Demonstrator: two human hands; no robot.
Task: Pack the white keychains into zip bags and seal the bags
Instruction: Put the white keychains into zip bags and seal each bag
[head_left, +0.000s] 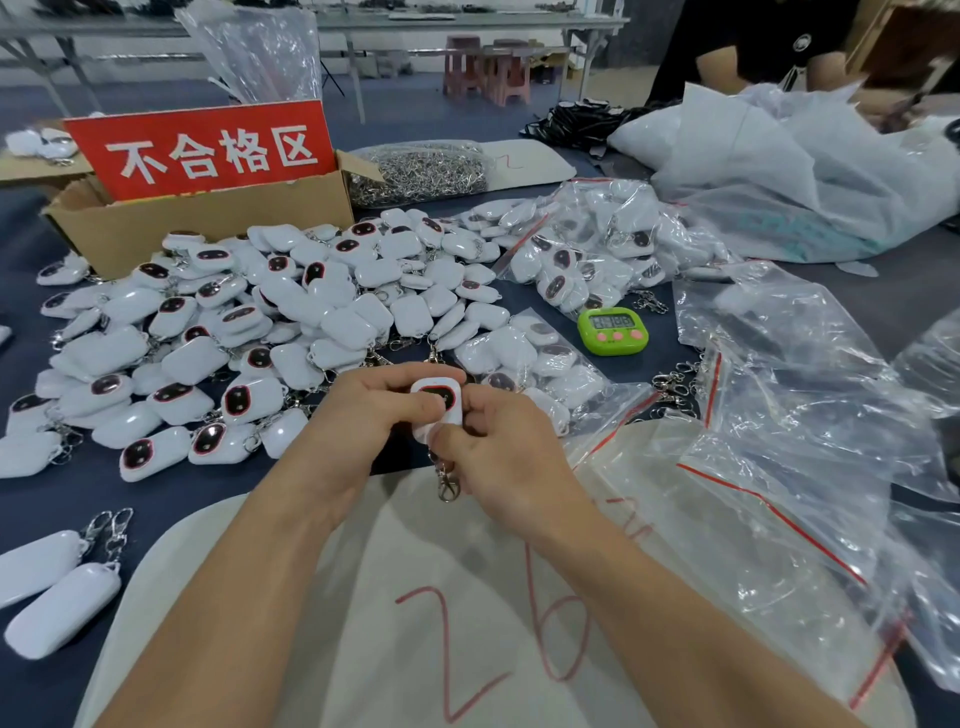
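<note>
Far left, loose pile of white keychains (234, 322) by the cardboard box (208, 228), none bagged yet. L hand (374, 410) grips one keychain (439, 408) by its left edge, fingers curled round it. R hand (498, 452) pinches its right side & bottom, w/ the clasp (448, 488) dangling free over the beige mat (363, 623). Empty zip bags (779, 467) lie heaped just right of R hand. Risks, I reckon: dangling clasp snags a bag mouth or lies across the zip, so it won't close. Bags cling, so I may lift two.
</note>
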